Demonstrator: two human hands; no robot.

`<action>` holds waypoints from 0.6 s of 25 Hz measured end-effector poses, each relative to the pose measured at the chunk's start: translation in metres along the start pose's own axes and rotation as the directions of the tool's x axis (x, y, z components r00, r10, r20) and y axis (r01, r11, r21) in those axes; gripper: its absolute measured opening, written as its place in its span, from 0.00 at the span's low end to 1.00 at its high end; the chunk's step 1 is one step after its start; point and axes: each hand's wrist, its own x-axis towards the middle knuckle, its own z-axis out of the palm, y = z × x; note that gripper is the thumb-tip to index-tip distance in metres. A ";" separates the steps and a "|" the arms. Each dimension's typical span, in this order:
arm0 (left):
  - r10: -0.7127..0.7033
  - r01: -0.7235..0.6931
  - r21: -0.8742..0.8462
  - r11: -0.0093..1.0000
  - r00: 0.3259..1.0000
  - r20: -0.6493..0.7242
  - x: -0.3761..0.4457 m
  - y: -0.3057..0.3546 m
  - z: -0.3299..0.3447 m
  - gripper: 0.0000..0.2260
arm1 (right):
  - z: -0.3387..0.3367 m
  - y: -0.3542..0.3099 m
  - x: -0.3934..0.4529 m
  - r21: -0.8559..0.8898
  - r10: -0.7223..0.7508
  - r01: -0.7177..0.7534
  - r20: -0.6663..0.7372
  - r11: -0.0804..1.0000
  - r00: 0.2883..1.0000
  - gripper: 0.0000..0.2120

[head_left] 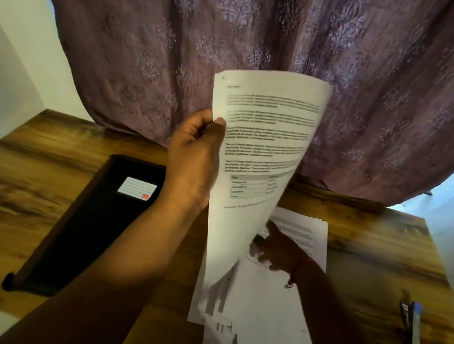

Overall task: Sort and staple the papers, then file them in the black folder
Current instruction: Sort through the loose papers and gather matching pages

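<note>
The left hand (193, 155) pinches a lifted sheet (261, 153) by its nine-o'clock edge; it looks light and floppy, so gripping near a corner should steady it. The right hand (276, 250) rests loosely on the paper pile (272, 311), at three o'clock from the black folder (88, 224) on the counter (9, 198).

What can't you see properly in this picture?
- Head view: printed words on the lifted sheet are too blurred to read.
- Right hand fingertips are partly hidden behind that sheet.
- The stapler is small and smeared.
- The black folder label's writing is too small.
</note>
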 end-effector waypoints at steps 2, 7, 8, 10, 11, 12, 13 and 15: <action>-0.125 0.125 -0.011 0.992 0.991 -0.055 0.009 -0.022 -0.009 0.08 | -0.025 0.008 -0.012 0.364 -0.042 0.081 -0.115 0.928 0.992 0.17; -0.370 0.441 0.290 0.850 0.890 -0.267 -0.004 -0.118 -0.039 0.07 | -0.078 0.040 -0.050 0.848 0.052 0.247 -0.306 0.469 0.951 0.32; -0.379 0.474 0.360 0.804 0.874 -0.304 -0.012 -0.133 -0.043 0.07 | -0.085 0.044 -0.059 0.868 0.120 0.226 -0.307 0.442 0.944 0.29; -0.401 0.535 0.478 0.696 0.843 -0.360 -0.025 -0.165 -0.051 0.06 | -0.087 0.050 -0.077 0.796 0.169 0.212 -0.364 0.566 0.916 0.20; -0.449 0.579 0.484 0.656 0.815 -0.366 -0.027 -0.188 -0.057 0.06 | -0.079 0.048 -0.082 0.662 0.155 0.220 -0.458 0.717 0.875 0.13; -0.504 0.615 0.460 0.640 0.788 -0.353 -0.027 -0.212 -0.062 0.08 | -0.068 0.045 -0.085 0.441 0.083 0.219 -0.569 0.870 0.818 0.07; -0.550 0.645 0.424 0.636 0.764 -0.336 -0.029 -0.228 -0.063 0.11 | -0.055 0.042 -0.084 0.188 -0.032 0.189 -0.624 0.964 0.781 0.03; -0.620 0.684 0.323 0.654 0.729 -0.288 -0.032 -0.241 -0.055 0.13 | -0.016 0.036 -0.072 -0.139 -0.172 0.118 -0.485 0.983 0.857 0.12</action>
